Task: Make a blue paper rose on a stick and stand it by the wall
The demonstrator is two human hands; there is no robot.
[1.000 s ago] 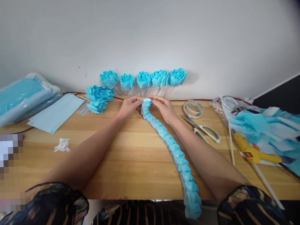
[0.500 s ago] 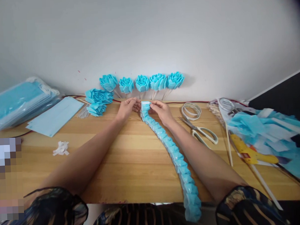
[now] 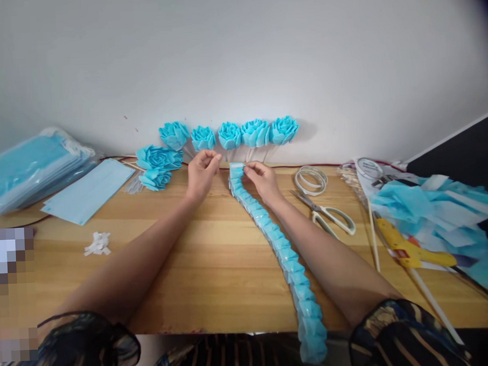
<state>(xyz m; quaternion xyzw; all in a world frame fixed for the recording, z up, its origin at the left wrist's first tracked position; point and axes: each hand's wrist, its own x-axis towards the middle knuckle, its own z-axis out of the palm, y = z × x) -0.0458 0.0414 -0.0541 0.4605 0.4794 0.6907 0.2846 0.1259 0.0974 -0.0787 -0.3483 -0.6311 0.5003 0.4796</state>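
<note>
A long strip of overlapping blue folded petals (image 3: 285, 251) runs from the back middle of the table over its front edge. My right hand (image 3: 263, 181) pinches the strip's top end, where a small white band shows. Left of that end, my left hand (image 3: 204, 171) is raised with thumb and forefinger pressed together, apart from the strip; anything between those fingertips is too small to make out. Finished blue flowers on sticks (image 3: 229, 135) stand in a row against the wall behind, and several more (image 3: 157, 157) lie to the left.
On the left are a bag of blue masks (image 3: 29, 171), flat blue sheets (image 3: 91, 192) and white scraps (image 3: 98, 243). Tape rolls (image 3: 311, 180), scissors (image 3: 326, 212), a yellow glue gun (image 3: 409, 251) and blue cuttings (image 3: 439, 207) lie right on the wooden table (image 3: 199, 276).
My left hand has moved left and slightly up, away from the strip's top end. My right hand keeps its pinch on the strip.
</note>
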